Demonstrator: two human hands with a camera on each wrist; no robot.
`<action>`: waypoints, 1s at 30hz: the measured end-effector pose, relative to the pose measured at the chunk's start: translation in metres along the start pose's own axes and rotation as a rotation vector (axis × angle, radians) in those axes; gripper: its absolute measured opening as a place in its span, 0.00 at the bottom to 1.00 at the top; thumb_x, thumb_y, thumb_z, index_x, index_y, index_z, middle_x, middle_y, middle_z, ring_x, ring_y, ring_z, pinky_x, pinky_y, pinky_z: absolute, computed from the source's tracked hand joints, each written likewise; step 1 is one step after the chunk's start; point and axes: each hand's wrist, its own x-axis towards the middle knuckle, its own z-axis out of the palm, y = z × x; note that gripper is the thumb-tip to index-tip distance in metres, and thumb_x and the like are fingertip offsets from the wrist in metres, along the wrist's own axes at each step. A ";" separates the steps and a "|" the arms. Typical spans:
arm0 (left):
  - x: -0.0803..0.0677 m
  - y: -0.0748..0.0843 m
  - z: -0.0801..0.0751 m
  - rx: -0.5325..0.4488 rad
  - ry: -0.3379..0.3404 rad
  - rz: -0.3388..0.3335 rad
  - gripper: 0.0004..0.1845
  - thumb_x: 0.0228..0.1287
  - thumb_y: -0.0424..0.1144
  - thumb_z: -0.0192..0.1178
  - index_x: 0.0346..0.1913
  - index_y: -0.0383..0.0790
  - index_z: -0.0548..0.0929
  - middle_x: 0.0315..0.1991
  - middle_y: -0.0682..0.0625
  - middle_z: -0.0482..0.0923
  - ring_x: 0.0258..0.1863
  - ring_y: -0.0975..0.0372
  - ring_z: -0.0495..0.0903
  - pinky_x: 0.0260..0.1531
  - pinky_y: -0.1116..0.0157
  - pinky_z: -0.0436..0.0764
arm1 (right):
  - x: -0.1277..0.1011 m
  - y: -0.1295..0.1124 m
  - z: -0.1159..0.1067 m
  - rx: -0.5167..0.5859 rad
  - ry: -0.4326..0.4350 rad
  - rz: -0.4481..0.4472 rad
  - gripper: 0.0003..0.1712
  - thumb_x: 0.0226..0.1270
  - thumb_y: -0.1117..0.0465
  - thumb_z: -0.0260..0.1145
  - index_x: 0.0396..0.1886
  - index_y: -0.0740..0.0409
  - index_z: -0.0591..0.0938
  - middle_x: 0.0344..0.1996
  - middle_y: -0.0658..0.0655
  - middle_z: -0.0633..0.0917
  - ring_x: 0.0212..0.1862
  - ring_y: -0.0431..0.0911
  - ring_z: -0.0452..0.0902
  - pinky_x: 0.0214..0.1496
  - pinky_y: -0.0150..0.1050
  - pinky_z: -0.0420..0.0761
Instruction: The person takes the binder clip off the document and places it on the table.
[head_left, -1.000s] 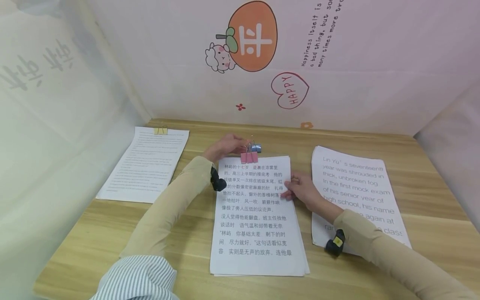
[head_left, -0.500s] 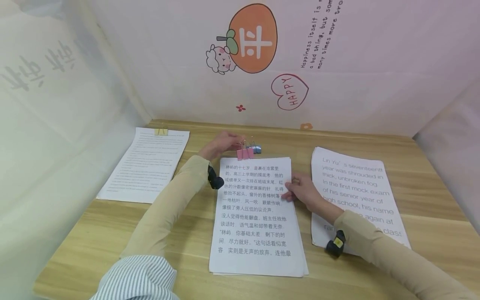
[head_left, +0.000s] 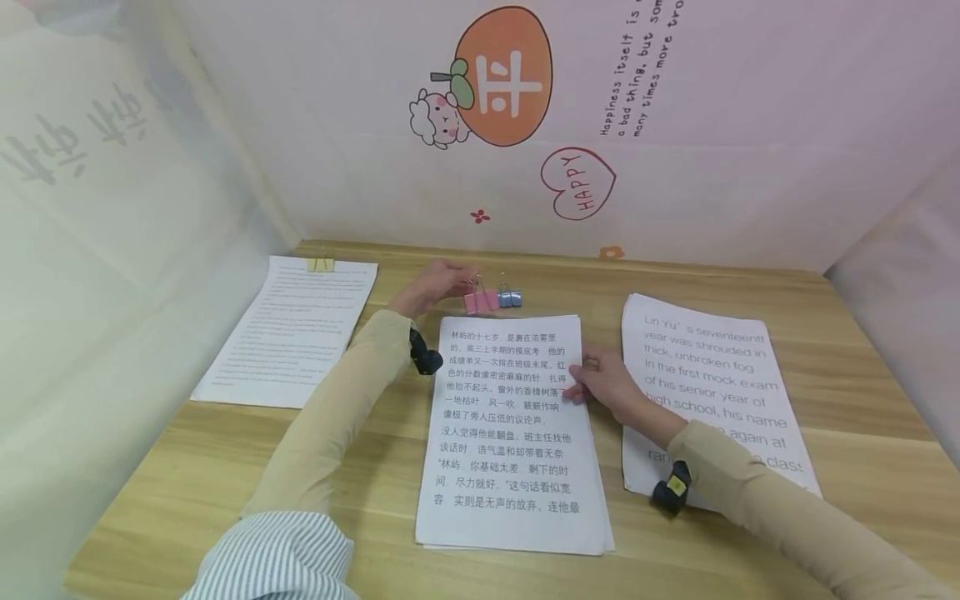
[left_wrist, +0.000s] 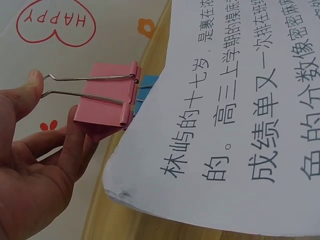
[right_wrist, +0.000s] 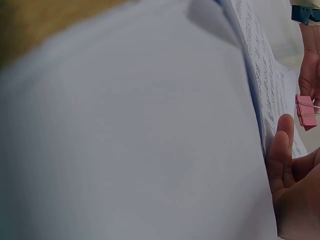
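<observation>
My left hand [head_left: 438, 283] holds a pink binder clip [head_left: 482, 302] just beyond the top edge of the middle paper stack [head_left: 510, 433]. In the left wrist view the thumb presses at the ends of the clip's wire handles, and the other fingers curl beneath its pink body [left_wrist: 106, 95]. The clip's mouth faces the sheets, with a gap between in the head view. My right hand [head_left: 606, 383] grips the stack by its right edge, fingertips over the printed top sheet. Part of the right hand [right_wrist: 300, 195] shows beside the sheets in the right wrist view.
A blue binder clip [head_left: 510, 298] lies right beside the pink one. At the left is a paper stack [head_left: 288, 333] with a yellow binder clip [head_left: 321, 264] at its top. Another stack [head_left: 705, 367], in large print, lies under the right forearm. A printed curtain [head_left: 675, 192] stands behind the table.
The left hand has drawn the pink clip leftward and back, off the stack's top edge, uncovering more of the blue clip. The right hand keeps its place.
</observation>
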 end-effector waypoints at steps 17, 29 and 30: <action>0.004 -0.009 -0.015 -0.016 0.039 -0.014 0.28 0.68 0.48 0.55 0.63 0.31 0.70 0.62 0.39 0.72 0.60 0.52 0.74 0.64 0.59 0.71 | 0.000 0.000 0.000 -0.043 0.020 0.035 0.16 0.73 0.63 0.51 0.54 0.69 0.70 0.23 0.53 0.87 0.25 0.41 0.82 0.33 0.32 0.82; 0.010 -0.016 -0.021 0.016 0.061 -0.017 0.30 0.67 0.48 0.57 0.65 0.32 0.68 0.62 0.39 0.72 0.59 0.52 0.75 0.63 0.58 0.72 | 0.000 0.002 -0.001 -0.031 0.019 0.035 0.17 0.73 0.62 0.51 0.55 0.69 0.70 0.23 0.53 0.87 0.26 0.41 0.83 0.34 0.33 0.82; 0.011 -0.016 -0.021 0.016 0.063 -0.017 0.30 0.67 0.48 0.57 0.64 0.32 0.68 0.61 0.39 0.72 0.59 0.52 0.75 0.63 0.58 0.72 | 0.000 0.002 -0.001 -0.031 0.019 0.035 0.17 0.73 0.62 0.51 0.55 0.69 0.70 0.23 0.53 0.87 0.26 0.41 0.83 0.34 0.33 0.82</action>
